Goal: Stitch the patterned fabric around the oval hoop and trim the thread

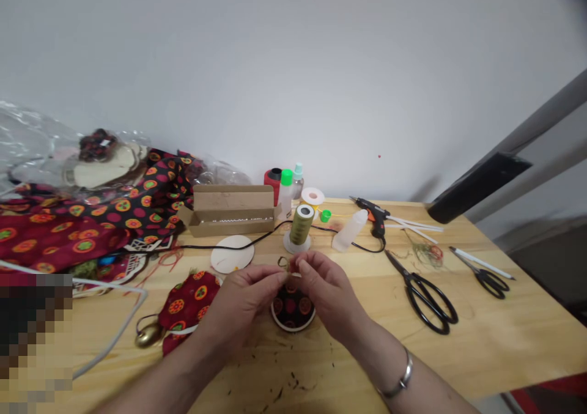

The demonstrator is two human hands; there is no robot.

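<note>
You have both hands at the lower centre of the frame, over a round piece (292, 316) covered in dark patterned fabric and edged with a pale rim, which lies between and below your fingers on the wooden table (523, 328). Your left hand (250, 295) reaches in from the lower left with thumb and forefinger drawn close together at the piece's upper edge; your right hand (330, 288), with a silver bracelet (407, 368) at the wrist, meets it from the other side, thumb near the curled fingers. I cannot tell whether either of your hands pinches that edge or something finer, because the fingertips hide it. A small dark loop (283, 261) shows just above your fingertips, and the spool of olive thread (301, 227) stands behind them near the middle of the frame. Left of your left hand are a maroon patterned cloth (195, 301), a brass bell (149, 336) and, higher up, a white disc (232, 255) in front of the open cardboard box (233, 211). Toward the right of the frame you have a frosted bottle (350, 232), a glue gun (373, 212) and large black-handled scissors (424, 292), while dark scraps (293, 380) lie scattered at the bottom centre
</note>
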